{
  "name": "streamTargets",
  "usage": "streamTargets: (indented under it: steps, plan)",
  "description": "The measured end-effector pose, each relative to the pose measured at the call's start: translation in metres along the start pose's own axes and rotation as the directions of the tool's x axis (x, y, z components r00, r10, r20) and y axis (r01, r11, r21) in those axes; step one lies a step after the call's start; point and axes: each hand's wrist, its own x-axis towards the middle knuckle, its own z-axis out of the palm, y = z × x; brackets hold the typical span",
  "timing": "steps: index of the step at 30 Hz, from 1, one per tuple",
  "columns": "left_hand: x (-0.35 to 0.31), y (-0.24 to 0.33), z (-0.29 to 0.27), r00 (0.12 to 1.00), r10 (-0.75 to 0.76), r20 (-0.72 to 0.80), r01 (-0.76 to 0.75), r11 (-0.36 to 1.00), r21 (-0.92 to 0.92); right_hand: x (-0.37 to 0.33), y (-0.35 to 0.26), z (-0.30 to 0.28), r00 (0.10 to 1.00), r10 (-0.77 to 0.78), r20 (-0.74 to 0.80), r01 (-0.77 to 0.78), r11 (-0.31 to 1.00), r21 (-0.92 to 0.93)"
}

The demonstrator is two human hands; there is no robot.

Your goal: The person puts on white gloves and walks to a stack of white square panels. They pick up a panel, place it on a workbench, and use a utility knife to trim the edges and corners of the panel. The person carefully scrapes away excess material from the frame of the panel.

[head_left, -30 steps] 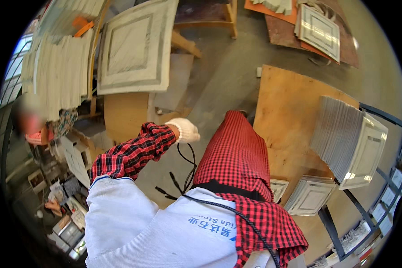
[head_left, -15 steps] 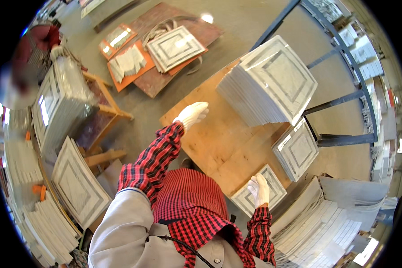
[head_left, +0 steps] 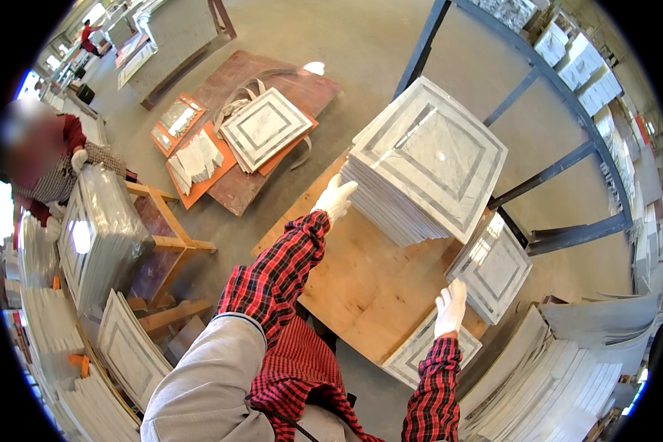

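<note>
A tall stack of square marble tiles [head_left: 436, 151] with grey inlaid borders stands on a wooden tabletop [head_left: 353, 272]. My left hand [head_left: 334, 197], in a white glove, is at the stack's left side with fingers stretched out; whether it touches the tile edges I cannot tell. Over the near right part of the table is my right hand [head_left: 450, 306], gloved too, fingers partly spread and nothing seen in it. It lies between a low bordered tile [head_left: 412, 357] at the table's near edge and a leaning group of tiles [head_left: 499, 276] on the right.
A dark metal frame [head_left: 519, 94] rises behind the tables. Farther left, a reddish board [head_left: 236, 77] bears another bordered tile [head_left: 265, 127] and orange sheets. A co-worker [head_left: 74, 158] stands by a film-wrapped tile stack [head_left: 99, 232]. Long white strips [head_left: 560, 390] lie at the lower right.
My left hand has moved forward and right to the tall stack. My right hand has gone from over the low tile toward the leaning tiles. The whole view has shifted.
</note>
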Motion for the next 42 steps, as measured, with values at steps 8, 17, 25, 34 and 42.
streamTargets:
  steps: [8,17,25,34,42]
  plan:
    - [0.036,-0.042,-0.007,0.990,0.141,0.022,-0.134,0.974,-0.183,0.065,0.047,0.051,0.968,-0.194,-0.156,0.200,0.980,0.020]
    - [0.041,-0.039,-0.010,0.977,0.200,0.073,-0.195,0.978,-0.073,0.059,0.048,0.077,0.951,-0.187,-0.247,0.177,0.982,-0.063]
    - [0.062,-0.055,-0.028,0.936,0.349,0.052,-0.346,0.878,0.331,0.074,0.074,0.074,0.895,-0.344,-0.285,0.263,0.921,-0.286]
    - [0.046,-0.016,-0.024,0.883,0.468,0.031,-0.403,0.724,0.560,0.084,0.051,0.050,0.894,-0.323,-0.311,0.209,0.913,-0.349]
    - [0.032,-0.001,0.003,0.910,0.409,-0.069,-0.237,0.647,0.724,0.081,0.041,0.056,0.975,-0.172,-0.138,0.135,0.960,-0.244]
